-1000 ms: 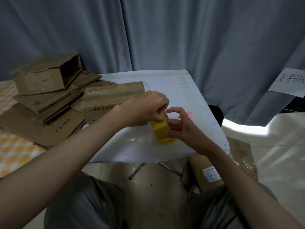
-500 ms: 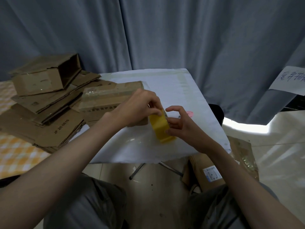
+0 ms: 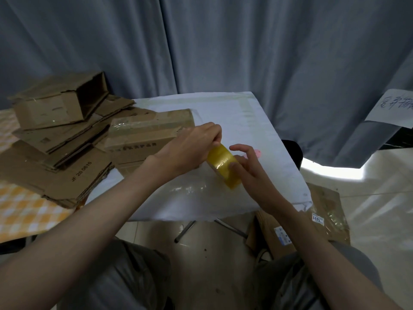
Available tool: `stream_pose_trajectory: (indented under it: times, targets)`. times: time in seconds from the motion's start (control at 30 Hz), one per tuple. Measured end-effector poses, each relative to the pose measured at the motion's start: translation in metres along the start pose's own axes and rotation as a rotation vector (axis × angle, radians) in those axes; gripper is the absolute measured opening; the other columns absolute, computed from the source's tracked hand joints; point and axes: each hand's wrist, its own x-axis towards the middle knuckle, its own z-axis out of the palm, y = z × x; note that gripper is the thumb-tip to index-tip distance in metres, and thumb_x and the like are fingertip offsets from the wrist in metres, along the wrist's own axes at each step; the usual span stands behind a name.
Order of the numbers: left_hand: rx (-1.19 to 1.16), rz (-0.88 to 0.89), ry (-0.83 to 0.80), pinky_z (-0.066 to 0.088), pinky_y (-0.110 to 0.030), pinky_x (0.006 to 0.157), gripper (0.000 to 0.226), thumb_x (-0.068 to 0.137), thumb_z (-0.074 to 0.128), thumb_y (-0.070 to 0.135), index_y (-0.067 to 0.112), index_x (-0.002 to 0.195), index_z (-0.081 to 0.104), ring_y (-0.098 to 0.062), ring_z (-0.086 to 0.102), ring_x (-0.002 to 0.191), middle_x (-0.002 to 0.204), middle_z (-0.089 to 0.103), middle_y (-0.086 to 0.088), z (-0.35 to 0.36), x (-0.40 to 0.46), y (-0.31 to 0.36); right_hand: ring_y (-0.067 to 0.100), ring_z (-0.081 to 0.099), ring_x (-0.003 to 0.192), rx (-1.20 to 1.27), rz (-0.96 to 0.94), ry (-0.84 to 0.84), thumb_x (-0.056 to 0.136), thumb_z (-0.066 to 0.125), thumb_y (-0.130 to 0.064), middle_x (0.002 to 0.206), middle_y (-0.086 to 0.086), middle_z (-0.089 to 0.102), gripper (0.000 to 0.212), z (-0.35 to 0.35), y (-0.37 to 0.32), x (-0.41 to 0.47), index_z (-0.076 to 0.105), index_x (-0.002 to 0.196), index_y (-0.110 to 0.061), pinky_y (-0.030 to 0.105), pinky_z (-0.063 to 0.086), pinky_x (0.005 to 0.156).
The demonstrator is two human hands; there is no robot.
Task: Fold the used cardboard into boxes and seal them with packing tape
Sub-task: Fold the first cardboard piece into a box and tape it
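A yellow roll of packing tape [image 3: 224,166] is tilting, upper end toward the left; left hand [image 3: 190,151] is pinching its top, right hand [image 3: 250,173] fingers are curling around its lower side.

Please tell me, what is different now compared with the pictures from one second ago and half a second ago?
The left hand lifted its fingertips along the top edge of the yellow tape roll, which tilted more to the left. The right hand keeps holding the roll, but its fingers spread wider. The closed cardboard box, the flat cardboard stack and the white table did not move.
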Motion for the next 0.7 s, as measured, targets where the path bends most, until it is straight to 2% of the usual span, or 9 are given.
stream_pose_trajectory:
  times: [0.13, 0.23, 0.33, 0.43, 0.53, 0.63, 0.7]
  targets:
    - [-0.128, -0.073, 0.031, 0.042, -0.037, 0.062, 0.012, 0.101, 0.049, 0.016, 0.016, 0.089, 0.047, -0.018, 0.048, 0.071, 0.081, 0.052, 0.006, 0.002, -0.005, -0.001, 0.021, 0.061, 0.086, -0.051, 0.005, -0.015, 0.105, 0.045, -0.023, 0.093, 0.0, 0.065, 0.026, -0.003, -0.003, 0.004, 0.04, 0.13, -0.031, 0.025, 0.052, 0.073]
    - [-0.203, -0.155, 0.053, 0.041, -0.033, 0.061, 0.011, 0.101, 0.048, 0.014, 0.018, 0.09, 0.049, -0.012, 0.049, 0.073, 0.081, 0.052, 0.008, 0.006, -0.007, -0.001, 0.014, 0.057, 0.076, -0.09, -0.007, -0.028, 0.105, 0.046, -0.021, 0.091, 0.008, 0.063, 0.026, -0.006, -0.006, 0.01, 0.04, 0.129, -0.028, 0.022, 0.05, 0.068]
    - [-0.214, -0.205, 0.09, 0.042, -0.036, 0.061, 0.015, 0.101, 0.045, 0.01, 0.02, 0.089, 0.047, -0.017, 0.05, 0.073, 0.083, 0.054, 0.003, 0.006, -0.007, 0.001, 0.007, 0.052, 0.069, -0.148, -0.029, -0.028, 0.105, 0.046, -0.02, 0.088, 0.016, 0.06, 0.026, -0.008, -0.01, 0.018, 0.039, 0.13, -0.024, 0.018, 0.047, 0.062]
    - [-0.208, -0.259, 0.071, 0.045, -0.04, 0.06, 0.014, 0.1, 0.044, 0.009, 0.019, 0.091, 0.047, -0.018, 0.052, 0.071, 0.081, 0.056, 0.001, 0.002, -0.005, 0.003, 0.012, 0.054, 0.071, -0.182, -0.038, -0.051, 0.105, 0.046, -0.023, 0.087, 0.016, 0.06, 0.027, -0.011, -0.013, 0.022, 0.039, 0.131, -0.025, 0.02, 0.049, 0.063]
    - [-0.259, -0.276, 0.054, 0.046, -0.038, 0.063, 0.011, 0.1, 0.045, 0.009, 0.016, 0.093, 0.051, -0.015, 0.054, 0.071, 0.079, 0.06, 0.002, -0.004, -0.004, 0.005, 0.01, 0.056, 0.073, -0.206, -0.053, -0.075, 0.105, 0.046, -0.025, 0.085, 0.003, 0.06, 0.027, -0.013, -0.015, 0.022, 0.042, 0.131, -0.03, 0.021, 0.051, 0.065]
    - [-0.29, -0.255, 0.009, 0.046, -0.032, 0.063, 0.015, 0.099, 0.047, 0.01, 0.02, 0.088, 0.051, -0.01, 0.055, 0.069, 0.075, 0.061, 0.008, -0.012, -0.001, 0.012, 0.028, 0.057, 0.079, -0.244, -0.066, -0.072, 0.104, 0.047, -0.024, 0.092, 0.016, 0.061, 0.024, -0.014, -0.015, 0.021, 0.046, 0.126, -0.035, 0.033, 0.051, 0.065]
    - [-0.303, -0.245, -0.032, 0.048, -0.032, 0.065, 0.016, 0.098, 0.048, 0.013, 0.023, 0.086, 0.051, -0.009, 0.057, 0.069, 0.074, 0.062, 0.009, -0.017, 0.0, 0.014, 0.03, 0.057, 0.082, -0.248, -0.072, -0.064, 0.104, 0.047, -0.023, 0.093, 0.014, 0.062, 0.021, -0.015, -0.017, 0.021, 0.048, 0.12, -0.037, 0.035, 0.05, 0.065]
